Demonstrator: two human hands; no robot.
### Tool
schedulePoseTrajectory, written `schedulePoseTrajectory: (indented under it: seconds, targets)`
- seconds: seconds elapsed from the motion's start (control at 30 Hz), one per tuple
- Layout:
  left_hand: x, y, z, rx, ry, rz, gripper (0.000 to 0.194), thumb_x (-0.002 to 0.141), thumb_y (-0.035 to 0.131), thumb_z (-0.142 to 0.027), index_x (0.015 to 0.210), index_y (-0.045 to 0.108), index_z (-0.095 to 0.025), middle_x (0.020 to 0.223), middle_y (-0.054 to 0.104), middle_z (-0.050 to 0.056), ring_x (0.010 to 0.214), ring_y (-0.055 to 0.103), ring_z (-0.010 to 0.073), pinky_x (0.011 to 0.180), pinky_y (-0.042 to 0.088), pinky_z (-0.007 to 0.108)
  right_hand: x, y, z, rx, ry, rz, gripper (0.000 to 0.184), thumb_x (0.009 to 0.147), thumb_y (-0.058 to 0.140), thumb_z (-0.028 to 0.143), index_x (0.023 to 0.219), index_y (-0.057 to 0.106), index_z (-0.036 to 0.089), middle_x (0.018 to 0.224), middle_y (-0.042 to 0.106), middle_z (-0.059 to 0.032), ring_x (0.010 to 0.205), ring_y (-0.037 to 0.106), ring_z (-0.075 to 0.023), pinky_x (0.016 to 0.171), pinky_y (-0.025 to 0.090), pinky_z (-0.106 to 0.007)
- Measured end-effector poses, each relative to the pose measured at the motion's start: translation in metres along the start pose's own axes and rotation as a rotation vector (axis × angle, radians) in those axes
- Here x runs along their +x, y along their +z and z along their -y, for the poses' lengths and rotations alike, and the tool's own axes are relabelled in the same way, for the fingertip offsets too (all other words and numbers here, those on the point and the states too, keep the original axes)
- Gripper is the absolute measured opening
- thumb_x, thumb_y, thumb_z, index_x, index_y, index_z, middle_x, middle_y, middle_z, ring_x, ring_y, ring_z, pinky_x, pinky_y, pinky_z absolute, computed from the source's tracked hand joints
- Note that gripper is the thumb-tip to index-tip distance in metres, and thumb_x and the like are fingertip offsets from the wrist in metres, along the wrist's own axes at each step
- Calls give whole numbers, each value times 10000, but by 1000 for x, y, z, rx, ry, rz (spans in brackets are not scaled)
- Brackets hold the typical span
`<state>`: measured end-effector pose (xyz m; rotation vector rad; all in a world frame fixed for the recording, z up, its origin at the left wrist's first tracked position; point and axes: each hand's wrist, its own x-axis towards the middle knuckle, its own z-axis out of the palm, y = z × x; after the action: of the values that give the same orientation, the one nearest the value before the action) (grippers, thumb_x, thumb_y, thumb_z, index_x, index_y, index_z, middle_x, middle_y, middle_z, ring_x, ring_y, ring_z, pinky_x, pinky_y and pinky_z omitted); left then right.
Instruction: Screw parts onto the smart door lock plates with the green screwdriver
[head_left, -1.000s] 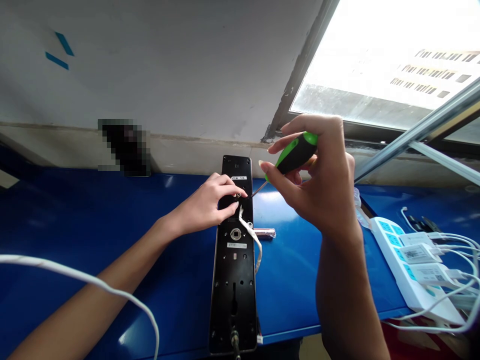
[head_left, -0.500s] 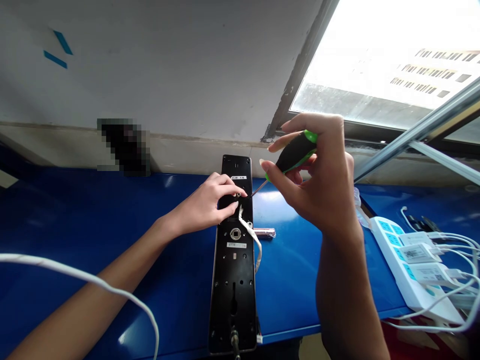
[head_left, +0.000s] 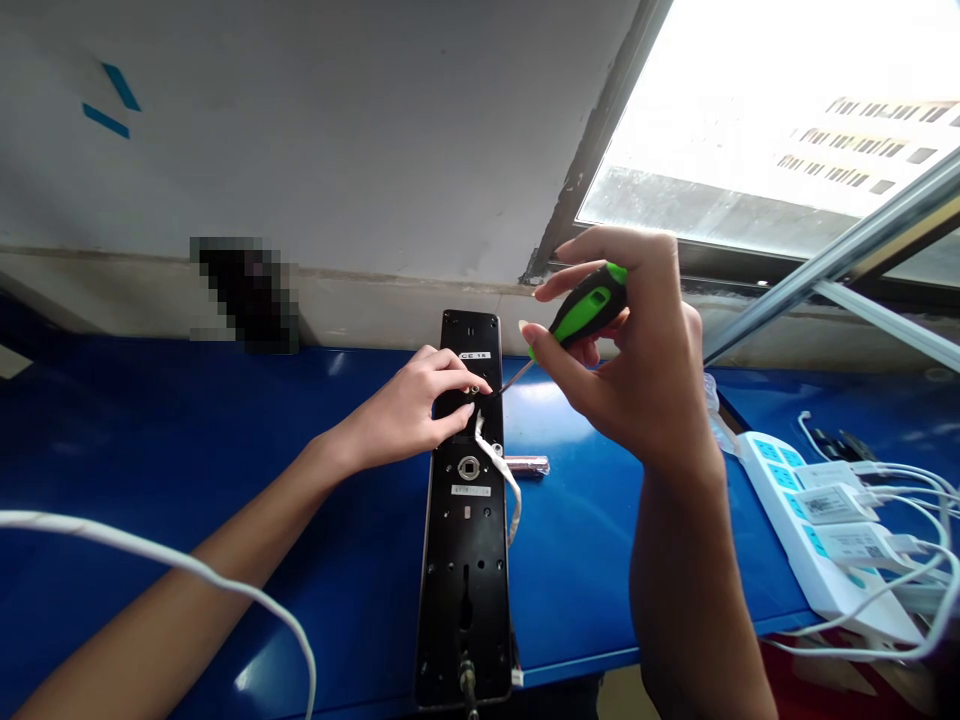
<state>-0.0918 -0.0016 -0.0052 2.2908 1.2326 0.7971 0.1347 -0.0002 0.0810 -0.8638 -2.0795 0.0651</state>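
Observation:
A long black lock panel point(head_left: 465, 560) lies lengthwise on the blue table point(head_left: 150, 440). My left hand point(head_left: 409, 412) rests on its upper part, fingers pinched at a small fitting near the top. My right hand point(head_left: 637, 350) is closed round a green and black screwdriver point(head_left: 581, 312), whose thin shaft slants down to the same spot beside my left fingertips. A white ribbon cable point(head_left: 504, 478) curls off the panel's right edge.
A small silvery cylinder point(head_left: 529, 465) lies right of the panel. A white power strip point(head_left: 810, 530) with plugs and white leads sits at the right table edge. A white cable point(head_left: 187, 570) crosses my left forearm. Wall and window frame stand behind.
The screwdriver handle has turned in my right fingers, showing more green now. Both hands stay at the same spot on the panel.

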Motion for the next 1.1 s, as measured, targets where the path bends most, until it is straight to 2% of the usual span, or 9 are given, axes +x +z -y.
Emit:
schedulePoseTrajectory:
  seconds: [0.07,0.27,0.43,0.57,0.67,0.83,0.93,1.1]
  targets:
    - [0,0,1,1,0,1,285,969,633,-276,1229,750,-269,1124,639,50,1134,564,241,1010,493,394,0,-1,1,-5,3,-3,483,883,685,129,1272,463,309,1123,710,6,616,551,-114,602,555,-330]
    - [1,-1,-2,0,-4,0,272,965,640,-282,1208,759,-252,1114,649,61,1125,573,250,1001,505,407,4,-7,9,7,39,69,478,865,642,104,1242,438,316,1200,689,-21,831,680,-179,755,605,-375]
    - [0,-2,-2,-3,-8,4,274,966,644,-280,1213,761,-262,1124,651,56,1125,581,245,1005,512,409,4,-8,2,32,-7,-17,512,812,670,97,1217,442,311,1155,695,-26,809,692,-185,653,575,-370]
    - [-1,-1,-2,11,-4,-5,276,971,654,-304,1224,758,-271,1130,654,55,1113,589,242,1001,526,416,3,-5,-6,101,-30,-112,504,788,686,116,1204,479,310,1078,691,-28,935,731,-226,601,548,-366]
    - [-2,1,-5,71,53,-88,278,954,700,-343,1212,763,-262,1157,655,68,1157,568,266,1025,524,450,1,-4,-5,150,1,-156,486,800,677,121,1211,490,300,1034,697,-19,1015,739,-242,572,524,-363]
    - [-2,9,-11,187,217,-275,138,925,773,-305,1031,798,-219,1257,657,87,1285,491,301,1102,490,504,1,-5,-7,187,-24,-156,475,826,679,174,1227,467,318,1037,693,-9,1060,745,-245,600,558,-365]
    - [-2,14,-10,225,265,-308,70,941,759,-254,968,800,-204,1277,674,82,1331,470,303,1130,480,522,2,-5,-11,185,-51,-136,479,848,670,219,1251,438,332,1061,686,-14,1062,746,-248,630,585,-369]
    - [-3,16,-13,241,284,-314,82,967,718,-212,942,794,-194,1265,697,84,1357,472,305,1120,503,530,1,-11,-8,184,-12,-126,462,866,667,236,1253,433,333,1081,677,-24,1038,741,-246,658,595,-374]
